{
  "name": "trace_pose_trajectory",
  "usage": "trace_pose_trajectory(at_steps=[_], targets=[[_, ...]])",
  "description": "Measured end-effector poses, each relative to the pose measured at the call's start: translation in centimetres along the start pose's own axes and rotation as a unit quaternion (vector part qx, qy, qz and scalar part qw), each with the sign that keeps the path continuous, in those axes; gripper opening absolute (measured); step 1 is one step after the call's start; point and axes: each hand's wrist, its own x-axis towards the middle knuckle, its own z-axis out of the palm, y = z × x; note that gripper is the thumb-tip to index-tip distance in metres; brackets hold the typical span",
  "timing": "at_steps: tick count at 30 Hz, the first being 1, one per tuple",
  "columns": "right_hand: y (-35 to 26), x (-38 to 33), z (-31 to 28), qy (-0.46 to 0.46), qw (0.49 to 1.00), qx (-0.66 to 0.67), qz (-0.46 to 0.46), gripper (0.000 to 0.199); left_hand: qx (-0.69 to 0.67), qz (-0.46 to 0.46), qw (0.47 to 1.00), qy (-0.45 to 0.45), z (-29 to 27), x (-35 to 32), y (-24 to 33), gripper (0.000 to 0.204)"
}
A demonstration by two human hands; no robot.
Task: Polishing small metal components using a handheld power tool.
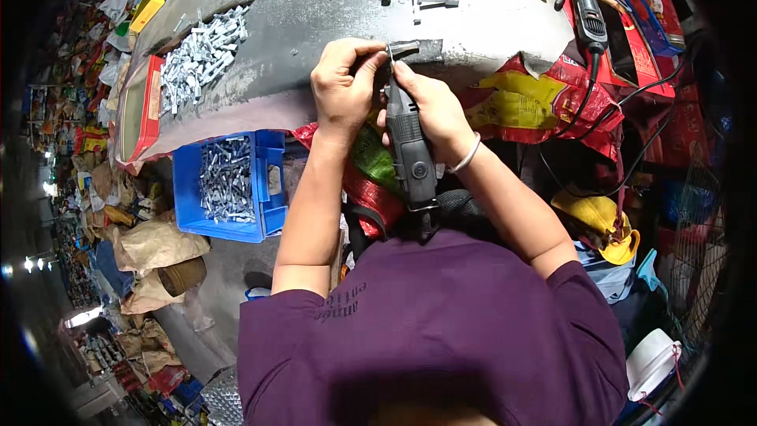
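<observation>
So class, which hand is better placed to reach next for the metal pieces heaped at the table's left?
Probably the left hand: it is nearer that heap, while the right hand is wrapped around the black rotary tool. Whether the left grips something is unclear.

The fingertips of my left hand (344, 83) cover whatever lies between them — I can't tell if they grip the small grey metal piece (405, 48) beside them. Fingers of my right hand (438, 114) partly vanish behind the black handheld rotary tool (409, 142). The bottom edge cuts off my purple cloth shirt (457, 308); the mixed clutter (87, 181) at far left blurs.
</observation>
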Motion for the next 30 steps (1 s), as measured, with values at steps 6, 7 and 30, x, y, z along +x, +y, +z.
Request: trace_pose_trajectory(at_steps=[6, 7, 30], targets=[[-0.7, -0.4, -0.5, 0.048, 0.999, 0.021, -0.008, 0.045, 0.029, -0.003, 0.999, 0.014, 0.0, 0.3, 0.5, 0.016], [-0.8, -0.5, -0.9, 0.048, 0.999, 0.015, -0.008, 0.045, 0.024, -0.012, 1.0, 0.014, 0.0, 0.2, 0.4, 0.017], [-1.2, -1.0, -0.7, 0.007, 0.997, 0.045, 0.059, 0.046, -0.005, 0.185, 0.983, -0.002, -0.4, -0.9, -1.9, 0.022]])
